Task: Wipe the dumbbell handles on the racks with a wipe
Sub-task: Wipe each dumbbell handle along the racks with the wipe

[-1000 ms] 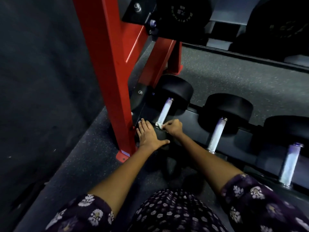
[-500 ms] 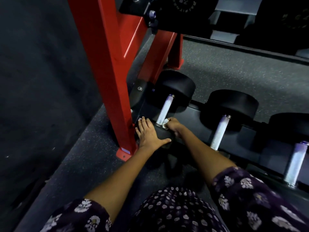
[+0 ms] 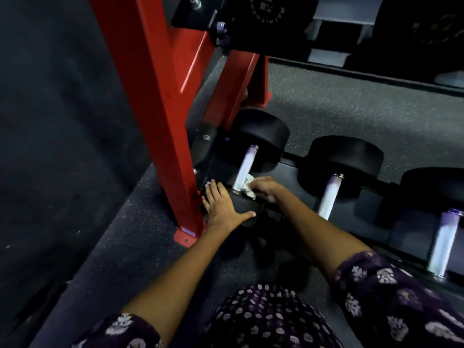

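My left hand (image 3: 221, 205): it lies flat on the near black head (image 3: 242, 208) of the first dumbbell, fingers straight and pointing away from me, thumb spread out to the right along the head's edge. It grips nothing.
My right hand (image 3: 266, 188): fingers curled round a crumpled white wipe (image 3: 247, 187), pressing it against the low end of the handle.
Wipe: bunched up between my right fingers and the handle, touching the metal just above the near head.
First handle (image 3: 244, 169): pale metal, tilted, running from the near head under my left hand up to the far black head (image 3: 261, 134). Its upper part is bare.
Second handle (image 3: 330, 197): just to the right of my right forearm, same tilt, with its own round black head (image 3: 346, 159) at the far end. Neither hand touches it.
Third handle (image 3: 443, 244): well to the right, near the edge of view, untouched.
Rack shelf (image 3: 286, 172): dark and sloped, carrying all three dumbbells side by side.
Red post (image 3: 160, 116): stands just left of my left hand, its foot plate (image 3: 187, 234) on the speckled floor (image 3: 130, 247).
Upper shelf: more black dumbbell heads (image 3: 271, 11) sit above, mostly in shadow.
My sleeves (image 3: 391, 292): dark purple with a pale flower print, at the bottom of view.
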